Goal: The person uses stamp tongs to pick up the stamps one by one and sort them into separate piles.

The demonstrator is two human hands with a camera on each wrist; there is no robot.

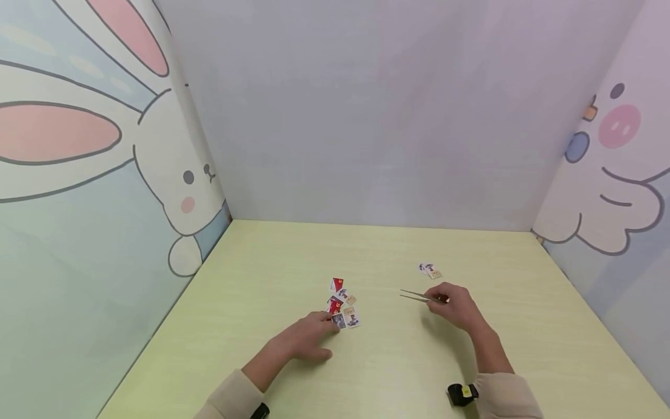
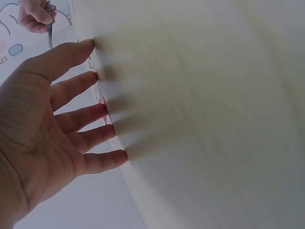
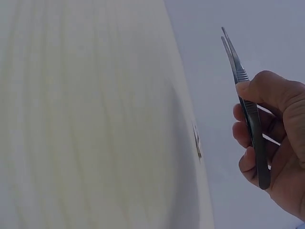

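Note:
My right hand (image 1: pixel 454 304) holds a pair of metal tweezers (image 3: pixel 250 114) between thumb and fingers, above the table. Their slim tips point left in the head view, slightly apart with nothing between them. My left hand (image 1: pixel 309 336) has its fingers spread, fingertips down at the near left edge of a loose pile of small printed paper pieces (image 1: pixel 352 317) that look like stamps. Red ones and pale ones with figures overlap in that pile. In the left wrist view the fingers (image 2: pixel 81 119) are nearly straight, and the pieces are mostly hidden behind them.
A smaller group of similar paper pieces (image 1: pixel 430 270) lies beyond my right hand. The pale yellow table (image 1: pixel 272 250) ends at a plain grey back wall (image 1: pixel 366 116). Side panels with a cartoon rabbit (image 1: pixel 173 163) and another cartoon animal (image 1: pixel 602 174) stand left and right.

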